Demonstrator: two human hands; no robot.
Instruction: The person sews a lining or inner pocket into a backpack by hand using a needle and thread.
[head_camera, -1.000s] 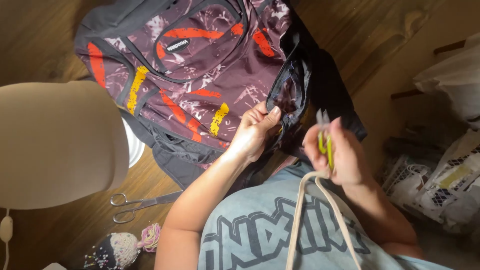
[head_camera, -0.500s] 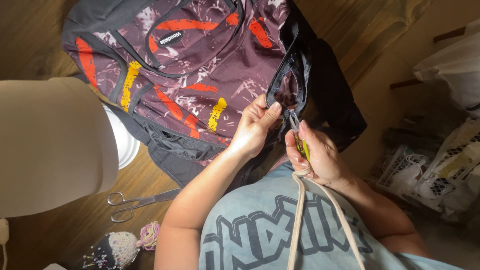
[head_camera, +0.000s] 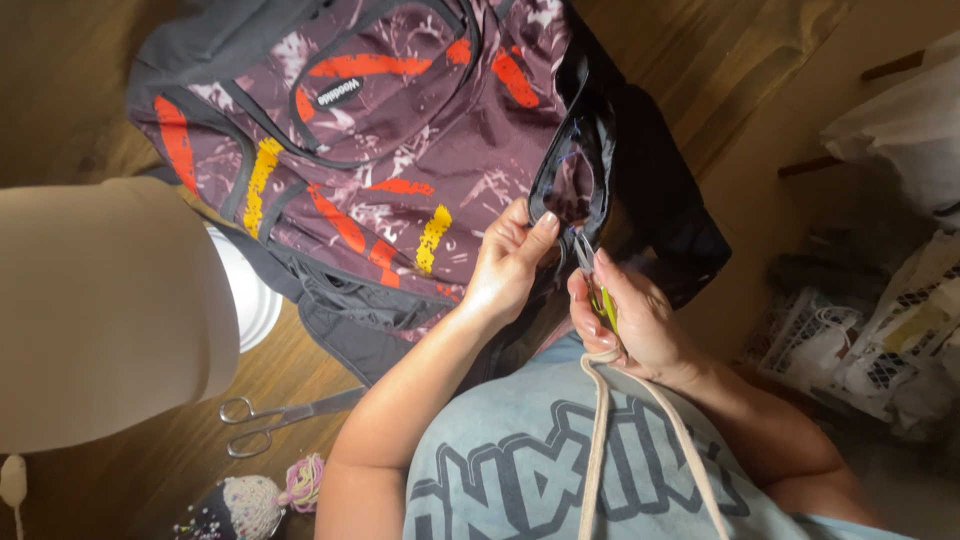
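Fingers of the left hand are pinched shut on the black edge of the backpack's opened pocket flap, thumb and forefinger pressed together on the fabric. Just beside that flap, on its lower side, the right hand is curled closed around a small pair of thread snips with a yellow-green handle; the metal tips poke out above the thumb and meet the flap's lower edge, close to the left hand's thumb.

That flap stands up from the right side of the backpack, a maroon bag with orange and yellow streaks and black trim, which lies flat on the wooden bench and runs from the flap leftward. Below the flap sits the person's grey printed shirt, with a beige strap hanging down from the right hand. Well to the lower left of the flap lie a pair of steel scissors and, further down, a pincushion stuck with pins. Left of the flap, past the backpack, is a pale lampshade over a white plate.
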